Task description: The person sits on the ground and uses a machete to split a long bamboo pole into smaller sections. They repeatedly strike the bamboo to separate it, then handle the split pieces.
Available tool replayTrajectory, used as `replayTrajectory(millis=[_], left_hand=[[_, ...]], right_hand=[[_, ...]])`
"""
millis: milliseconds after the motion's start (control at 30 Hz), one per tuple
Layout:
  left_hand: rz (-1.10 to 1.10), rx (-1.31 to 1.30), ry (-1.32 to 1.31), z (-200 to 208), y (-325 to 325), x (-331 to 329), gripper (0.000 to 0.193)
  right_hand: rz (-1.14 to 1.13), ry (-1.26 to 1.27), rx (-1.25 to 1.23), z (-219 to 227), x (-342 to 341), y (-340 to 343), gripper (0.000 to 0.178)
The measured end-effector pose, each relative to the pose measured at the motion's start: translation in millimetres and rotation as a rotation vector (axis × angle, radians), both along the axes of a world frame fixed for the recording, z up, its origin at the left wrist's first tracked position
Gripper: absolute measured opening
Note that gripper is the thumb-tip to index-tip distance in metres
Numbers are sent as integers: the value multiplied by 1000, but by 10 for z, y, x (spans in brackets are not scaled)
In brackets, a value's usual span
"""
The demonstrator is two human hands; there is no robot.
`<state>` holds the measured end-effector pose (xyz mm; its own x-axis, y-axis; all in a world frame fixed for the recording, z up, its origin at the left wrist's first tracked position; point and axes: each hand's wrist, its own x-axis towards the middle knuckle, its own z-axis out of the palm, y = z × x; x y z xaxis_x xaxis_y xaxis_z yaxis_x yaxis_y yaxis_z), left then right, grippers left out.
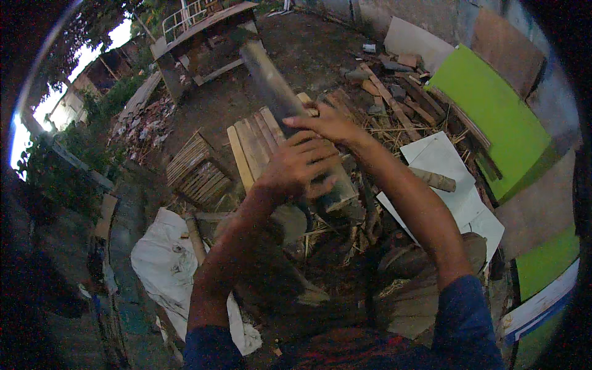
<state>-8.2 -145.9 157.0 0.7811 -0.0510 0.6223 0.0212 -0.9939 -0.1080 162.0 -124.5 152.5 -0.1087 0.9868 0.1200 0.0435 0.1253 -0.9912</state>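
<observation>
A long, narrow dark board (269, 74), pale along one edge and smeared by motion, slants from the upper middle down toward me. My left hand (299, 165) lies across its nearer part, fingers curled over the top. Just beyond, my right hand (333, 125) grips the same board from the right side, its thumb reaching over toward the left. The two hands almost touch. Below them stands a low bench of pale wooden slats (251, 147), partly covered by the board and my hands. The underside of the board and some fingertips are hidden.
A small slatted wooden stool (196, 169) stands left of the bench. A white sack (161, 250) lies near my left arm. White sheets (441, 163), a rolled piece (433, 180), scrap wood (394, 105) and a green panel (493, 114) are at right. A wooden table (209, 24) stands far back.
</observation>
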Motion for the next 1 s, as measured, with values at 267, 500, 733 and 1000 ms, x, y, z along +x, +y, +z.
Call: replayTrajectory(millis=[267,500,733,1000], left_hand=[[277,-275,-551,-235,540,-557,14],[403,-276,-572,-291,616,-500,11],[472,-296,-529,-394,662,-548,14],[642,-330,-547,-630,643,-432,18]], right_hand=[[-263,-301,530,-59,319,549,84],[-199,-434,601,-498,233,526,87],[-341,-552,567,-141,170,527,80],[-335,-537,555,-646,291,558,77]])
